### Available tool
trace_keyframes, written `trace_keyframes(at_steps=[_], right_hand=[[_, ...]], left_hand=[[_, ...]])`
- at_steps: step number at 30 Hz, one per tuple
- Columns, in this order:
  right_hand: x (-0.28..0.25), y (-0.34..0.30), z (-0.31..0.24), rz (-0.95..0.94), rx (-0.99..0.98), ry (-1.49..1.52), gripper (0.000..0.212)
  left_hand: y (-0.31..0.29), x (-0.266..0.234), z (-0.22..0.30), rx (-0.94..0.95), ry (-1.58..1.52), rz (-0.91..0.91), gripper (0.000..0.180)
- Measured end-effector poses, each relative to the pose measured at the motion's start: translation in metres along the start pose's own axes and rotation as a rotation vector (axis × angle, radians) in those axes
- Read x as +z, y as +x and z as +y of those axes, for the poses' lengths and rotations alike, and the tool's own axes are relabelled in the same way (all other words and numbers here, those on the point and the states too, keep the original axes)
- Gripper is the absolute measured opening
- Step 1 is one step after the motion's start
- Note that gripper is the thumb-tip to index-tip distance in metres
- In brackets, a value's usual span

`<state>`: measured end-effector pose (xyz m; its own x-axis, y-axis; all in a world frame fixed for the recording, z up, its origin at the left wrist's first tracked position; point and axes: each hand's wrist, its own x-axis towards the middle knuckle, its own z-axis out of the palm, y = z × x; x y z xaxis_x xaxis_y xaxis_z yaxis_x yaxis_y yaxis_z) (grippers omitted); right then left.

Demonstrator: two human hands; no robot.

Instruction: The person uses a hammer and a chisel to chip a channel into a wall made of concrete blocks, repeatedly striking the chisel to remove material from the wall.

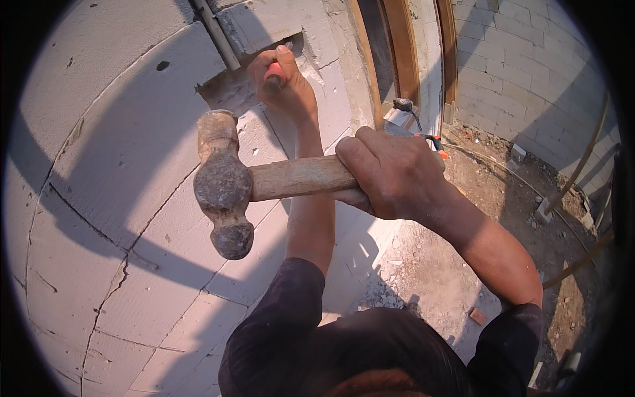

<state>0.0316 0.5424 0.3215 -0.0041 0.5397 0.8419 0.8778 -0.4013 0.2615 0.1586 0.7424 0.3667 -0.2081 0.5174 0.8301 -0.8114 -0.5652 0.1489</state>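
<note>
My right hand (400, 173) is closed round the wooden handle of a ball-peen hammer (223, 184), its worn grey head raised to the left, apart from the wall. Farther up, my left hand (294, 92) grips a red-handled chisel (274, 75). The chisel's metal tip reaches toward the upper right corner of a rectangular recess (228, 91) cut into the pale block wall (159, 126). My fingers cover much of the chisel, so I cannot tell whether its tip touches the block.
A grey pipe (218, 36) runs down the wall to the recess. Brown wooden frames (400, 56) stand right of it. Tools, including one with an orange-and-black handle (436, 144), lie beyond my right hand. Rubble, a brick piece (477, 316) and a hose (493, 161) are on the dirt ground.
</note>
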Motion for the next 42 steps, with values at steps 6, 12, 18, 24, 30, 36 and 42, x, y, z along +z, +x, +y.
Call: trace_keyframes(at_steps=[6,12,18,24,30,36,42], right_hand=[[0.006,-0.008,0.011,-0.094,0.354,0.12,0.037],[-0.002,-0.079,-0.006,0.285,0.606,0.4,0.041],[0.001,-0.137,0.036,0.563,0.869,0.658,0.055],[0.006,-0.16,0.078,0.566,0.869,0.781,0.068],[0.034,-0.174,0.101,0.574,0.932,0.979,0.075],[0.048,-0.176,0.125,0.649,0.834,1.169,0.076],[0.046,-0.166,0.175,0.403,0.376,1.402,0.051]], left_hand=[[0.004,-0.001,0.003,0.21,0.286,-0.141,0.023],[-0.015,0.024,0.004,0.591,0.117,-0.755,0.021],[-0.046,0.063,-0.002,0.724,0.148,-0.739,0.034],[-0.03,0.08,-0.02,0.77,0.269,-0.588,0.035],[-0.045,0.095,-0.031,0.792,0.332,-0.507,0.038],[-0.042,0.106,-0.031,0.811,0.44,-0.425,0.035],[-0.064,0.104,-0.037,0.225,0.469,-0.462,0.03]])
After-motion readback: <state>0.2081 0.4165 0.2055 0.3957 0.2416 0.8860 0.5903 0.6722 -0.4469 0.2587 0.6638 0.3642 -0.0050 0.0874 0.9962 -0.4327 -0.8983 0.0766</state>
